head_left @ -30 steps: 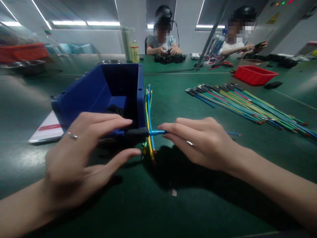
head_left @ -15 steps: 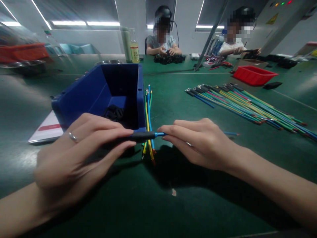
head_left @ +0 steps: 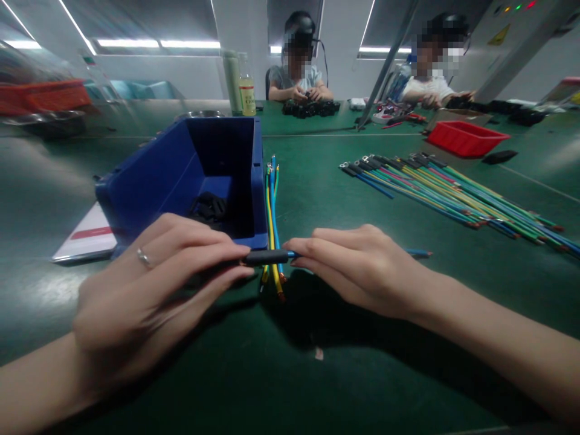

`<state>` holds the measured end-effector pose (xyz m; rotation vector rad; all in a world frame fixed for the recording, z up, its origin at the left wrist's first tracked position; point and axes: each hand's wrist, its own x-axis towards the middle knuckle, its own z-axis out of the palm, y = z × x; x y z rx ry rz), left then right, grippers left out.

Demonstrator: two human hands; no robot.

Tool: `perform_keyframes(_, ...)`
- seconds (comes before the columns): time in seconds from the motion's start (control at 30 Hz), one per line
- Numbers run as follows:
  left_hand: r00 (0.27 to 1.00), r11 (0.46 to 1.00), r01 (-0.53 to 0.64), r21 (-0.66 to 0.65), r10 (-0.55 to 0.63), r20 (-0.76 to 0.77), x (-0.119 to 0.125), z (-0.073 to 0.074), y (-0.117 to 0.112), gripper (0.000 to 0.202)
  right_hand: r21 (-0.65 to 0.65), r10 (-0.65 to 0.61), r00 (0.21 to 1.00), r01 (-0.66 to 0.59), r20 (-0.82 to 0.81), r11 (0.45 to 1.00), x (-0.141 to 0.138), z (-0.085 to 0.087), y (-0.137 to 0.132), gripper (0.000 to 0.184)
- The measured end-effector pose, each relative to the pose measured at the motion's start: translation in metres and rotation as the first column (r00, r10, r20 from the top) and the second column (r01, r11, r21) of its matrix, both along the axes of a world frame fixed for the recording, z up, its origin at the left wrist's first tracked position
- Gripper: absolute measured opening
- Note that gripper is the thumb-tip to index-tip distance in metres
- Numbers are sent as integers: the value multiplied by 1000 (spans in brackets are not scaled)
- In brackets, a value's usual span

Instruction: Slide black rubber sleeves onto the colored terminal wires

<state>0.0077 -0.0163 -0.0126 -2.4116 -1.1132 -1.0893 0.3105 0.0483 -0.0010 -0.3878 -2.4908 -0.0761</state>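
My left hand (head_left: 149, 290) pinches a short black sleeve (head_left: 265, 258) between thumb and fingers; the sleeve sits over the end of a blue wire (head_left: 417, 252). My right hand (head_left: 362, 269) is closed on that blue wire just right of the sleeve, and the wire's far end sticks out past the hand. Both hands hover just in front of a blue plastic bin (head_left: 190, 175) that holds several black sleeves (head_left: 209, 207). A small bundle of yellow, blue and green wires (head_left: 272, 217) lies along the bin's right side, under the held wire.
A large fan of coloured wires with terminals (head_left: 453, 190) lies to the right on the green mat. A red tray (head_left: 466, 138) stands behind it. A white card (head_left: 86, 238) lies left of the bin. Two people work at the far side, near a bottle (head_left: 247, 90).
My left hand closed its thumb and fingers on the black sleeve. The sleeve has slid further along the blue wire toward my right hand, hiding most of the bare blue end.
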Motion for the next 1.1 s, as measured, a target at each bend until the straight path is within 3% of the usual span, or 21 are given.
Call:
perform_keyframes(0.5, 1000, 1000, 13, -9, -14, -9, -2, 1, -1, 20, -100, -11, 994, 22, 108, 995, 1, 2, 1, 42)
perform_keyframes(0.8, 998, 999, 47, 3, -47, -31, -1, 0, -2, 16, -137, -8, 995, 22, 98, 990, 3, 4, -1, 30)
perform_keyframes(0.97, 994, 998, 64, -26, -66, -87, -3, 2, -5, 19, -111, 36, 997, -28, 71, 993, 3, 2, 1, 38)
perform_keyframes(1.1, 994, 997, 74, -17, -75, -84, -4, 2, -4, 23, -83, 8, 998, -3, 58, 997, 3, 1, 2, 33)
